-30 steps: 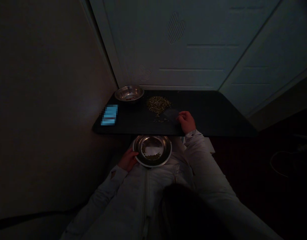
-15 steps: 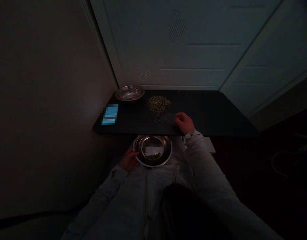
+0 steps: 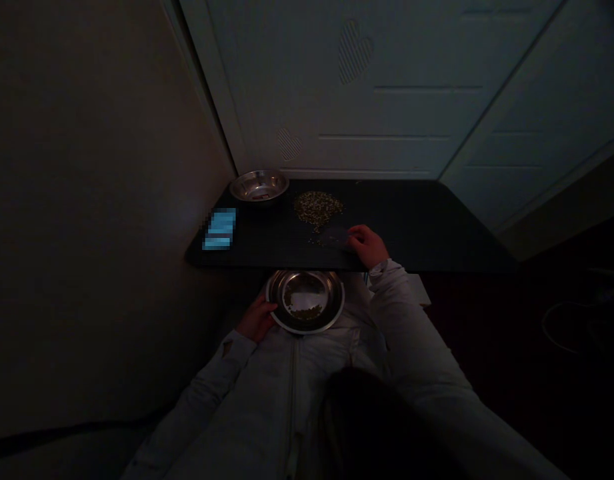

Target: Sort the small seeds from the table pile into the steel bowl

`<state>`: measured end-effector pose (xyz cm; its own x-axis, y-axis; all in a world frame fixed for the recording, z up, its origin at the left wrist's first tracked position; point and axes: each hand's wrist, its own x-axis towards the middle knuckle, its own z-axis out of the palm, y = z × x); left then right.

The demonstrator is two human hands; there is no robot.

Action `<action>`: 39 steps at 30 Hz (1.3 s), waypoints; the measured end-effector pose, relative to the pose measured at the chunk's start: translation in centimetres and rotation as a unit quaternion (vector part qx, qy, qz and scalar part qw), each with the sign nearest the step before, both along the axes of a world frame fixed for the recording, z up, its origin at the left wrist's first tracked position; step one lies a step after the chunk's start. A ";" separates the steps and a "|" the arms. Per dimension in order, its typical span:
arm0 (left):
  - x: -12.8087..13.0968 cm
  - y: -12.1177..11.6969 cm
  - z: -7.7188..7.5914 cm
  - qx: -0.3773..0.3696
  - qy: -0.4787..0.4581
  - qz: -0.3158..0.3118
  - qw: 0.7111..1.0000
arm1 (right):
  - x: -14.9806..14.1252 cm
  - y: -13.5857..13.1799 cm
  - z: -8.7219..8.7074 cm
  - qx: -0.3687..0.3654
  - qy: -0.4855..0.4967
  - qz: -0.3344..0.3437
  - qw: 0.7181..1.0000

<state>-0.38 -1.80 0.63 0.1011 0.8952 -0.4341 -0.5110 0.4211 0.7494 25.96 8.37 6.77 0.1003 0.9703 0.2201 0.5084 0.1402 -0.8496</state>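
My left hand [image 3: 257, 319] grips the rim of a steel bowl [image 3: 305, 301], held below the table's front edge with a small heap of grains inside. On the black table [image 3: 411, 230], my right hand [image 3: 368, 246] pinches a dark flat piece [image 3: 334, 237], perhaps a card or plastic sheet. Its far edge lies beside a pile of pale speckled grains [image 3: 318, 210], and a few loose grains lie near it. A second steel bowl [image 3: 259, 186] stands at the table's far left corner; its inside is only partly visible.
A glowing blue screen, pixelated, [image 3: 219, 229] lies at the table's left end. A wall [image 3: 101, 200] runs along the left, and a white panelled door [image 3: 367, 87] stands behind the table. A thin cable [image 3: 561, 327] lies on the dark floor at right.
My right hand and the dark flat piece have shifted slightly left, towards the grains. My left hand and the bowl it holds have not visibly moved.
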 end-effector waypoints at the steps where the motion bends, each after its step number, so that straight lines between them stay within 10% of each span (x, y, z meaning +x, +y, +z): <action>1: 0.0 0.0 0.0 0.000 0.001 -0.002 1.000 | 0.0 0.0 0.1 -0.001 0.002 0.005 1.000; 39: 0.1 0.0 0.1 -0.014 0.003 0.009 1.000 | -0.3 -0.8 0.3 -0.022 -0.068 0.154 0.985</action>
